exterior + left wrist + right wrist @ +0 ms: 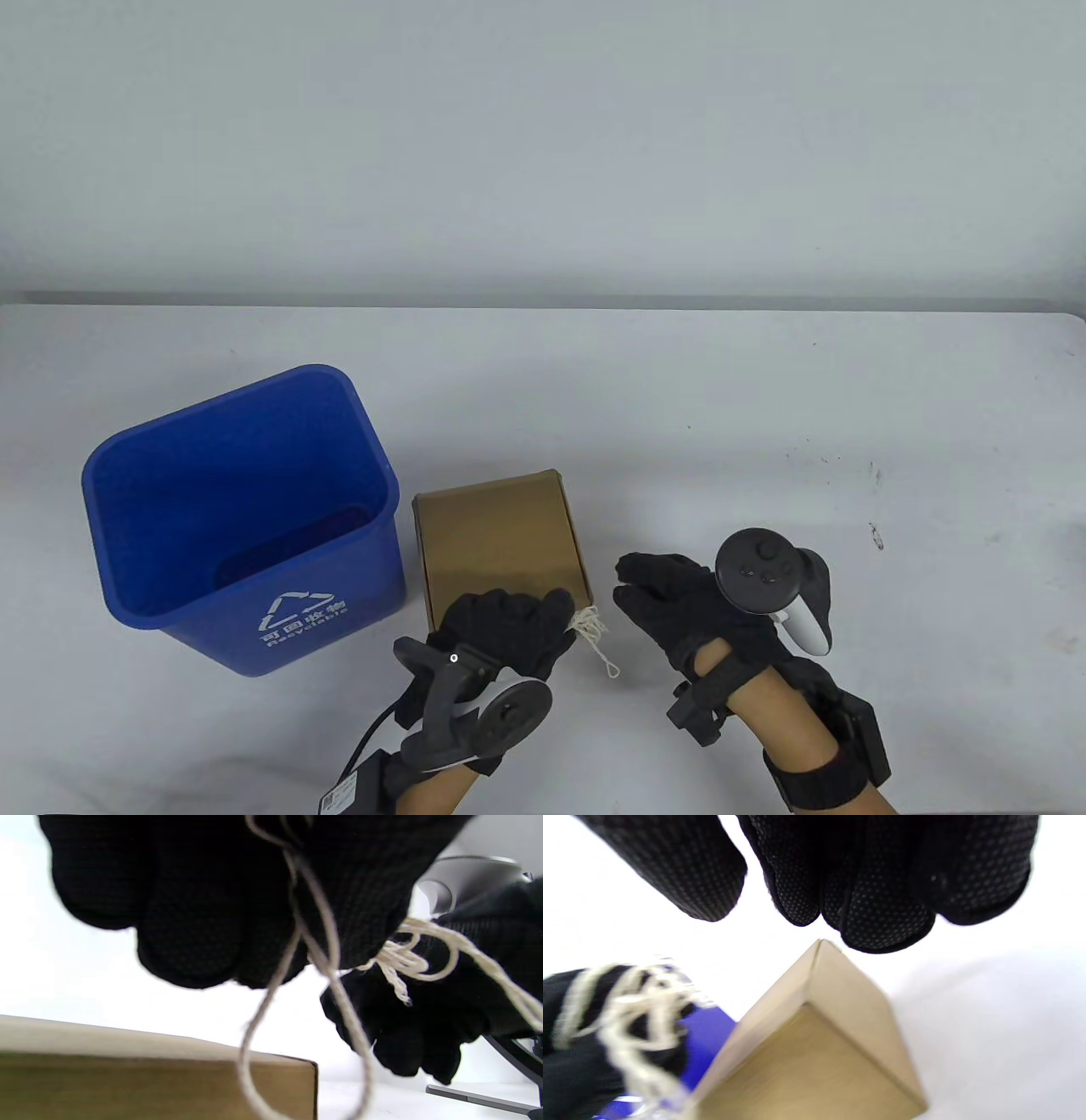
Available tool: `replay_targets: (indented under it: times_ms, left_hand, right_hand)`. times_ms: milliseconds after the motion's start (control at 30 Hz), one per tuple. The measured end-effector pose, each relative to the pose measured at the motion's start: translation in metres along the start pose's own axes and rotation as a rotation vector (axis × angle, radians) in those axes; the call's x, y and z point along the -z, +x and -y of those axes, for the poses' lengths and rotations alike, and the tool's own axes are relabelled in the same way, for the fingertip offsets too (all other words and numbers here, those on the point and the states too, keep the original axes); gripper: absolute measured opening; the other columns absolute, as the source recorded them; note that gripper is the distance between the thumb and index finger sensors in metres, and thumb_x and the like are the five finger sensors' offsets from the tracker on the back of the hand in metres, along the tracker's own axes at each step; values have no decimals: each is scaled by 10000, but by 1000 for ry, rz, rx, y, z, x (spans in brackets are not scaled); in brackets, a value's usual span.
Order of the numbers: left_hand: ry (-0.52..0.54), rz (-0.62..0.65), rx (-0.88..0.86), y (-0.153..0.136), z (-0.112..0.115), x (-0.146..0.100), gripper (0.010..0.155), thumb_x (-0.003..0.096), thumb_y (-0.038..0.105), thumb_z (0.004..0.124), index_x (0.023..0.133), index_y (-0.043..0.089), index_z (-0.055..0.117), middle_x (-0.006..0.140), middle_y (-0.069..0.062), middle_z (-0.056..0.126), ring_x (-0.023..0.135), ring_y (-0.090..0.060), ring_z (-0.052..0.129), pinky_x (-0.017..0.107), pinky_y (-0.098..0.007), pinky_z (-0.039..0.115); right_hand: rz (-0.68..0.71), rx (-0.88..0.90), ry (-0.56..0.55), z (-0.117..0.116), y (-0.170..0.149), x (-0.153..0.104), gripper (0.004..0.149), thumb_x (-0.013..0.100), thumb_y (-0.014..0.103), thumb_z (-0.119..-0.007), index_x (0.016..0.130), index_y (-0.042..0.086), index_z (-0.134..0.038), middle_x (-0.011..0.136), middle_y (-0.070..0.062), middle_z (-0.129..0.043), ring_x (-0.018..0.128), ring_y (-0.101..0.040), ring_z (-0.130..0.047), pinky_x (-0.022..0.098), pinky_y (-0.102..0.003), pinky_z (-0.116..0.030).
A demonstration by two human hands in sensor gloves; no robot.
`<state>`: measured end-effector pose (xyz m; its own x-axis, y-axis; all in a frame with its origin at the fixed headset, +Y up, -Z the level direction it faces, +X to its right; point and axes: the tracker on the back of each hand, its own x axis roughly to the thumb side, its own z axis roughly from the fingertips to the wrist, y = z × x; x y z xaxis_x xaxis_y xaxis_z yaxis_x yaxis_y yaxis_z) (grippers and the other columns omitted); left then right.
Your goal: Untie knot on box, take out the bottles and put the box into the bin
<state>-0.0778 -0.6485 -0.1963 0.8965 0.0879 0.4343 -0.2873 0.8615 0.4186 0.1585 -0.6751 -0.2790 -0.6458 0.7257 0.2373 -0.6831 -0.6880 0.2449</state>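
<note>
The bin (242, 518) stands open at the table's (764, 407) left, just beside the box (501, 535); the box looks shut, with no string across its lid, so the knot seems undone, though the near side is hidden; bottles and binning remain. The left hand (509, 628) pinches a bunched string (594, 632) at the box's near corner; the right hand (687, 603) hovers loosely open, holding nothing. Bare table lies right.

One blue bin (246, 518) at the left — one brown cardboard box (496, 535) just right of it. One bundle of pale string (594, 637) near the box's near-right corner — and two gloved hands.
</note>
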Motion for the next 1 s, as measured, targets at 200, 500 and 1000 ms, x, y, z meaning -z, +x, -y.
replay_targets:
  times_ms: [200, 500, 1000]
  left_hand:
    - [26, -45, 26, -8, -15, -1, 402, 410, 426, 960, 780, 273, 995, 631, -12, 1056, 494, -270, 1064, 488, -491, 871]
    - [-20, -128, 36, -21, -39, 4, 397, 406, 433, 965, 759, 258, 1017, 920, -61, 867, 779, -361, 905, 638, -574, 731]
    - [93, -269, 141, -59, -117, 20, 400, 414, 426, 958, 773, 258, 1014, 999, -79, 806, 929, -432, 785, 712, -652, 616]
  right_hand:
    - [64, -263, -63, -15, 3, 2, 605, 469, 418, -796, 935, 42, -708, 957, -238, -649, 752, -435, -811, 511, -566, -717]
    - [154, -337, -36, -36, 18, -4, 681, 470, 442, -785, 996, 52, -601, 1036, -243, -502, 890, -518, -615, 593, -665, -567]
    - [113, -287, 23, -40, 9, -1, 681, 480, 450, -751, 1000, 43, -587, 1038, -252, -483, 888, -526, -603, 589, -661, -569]
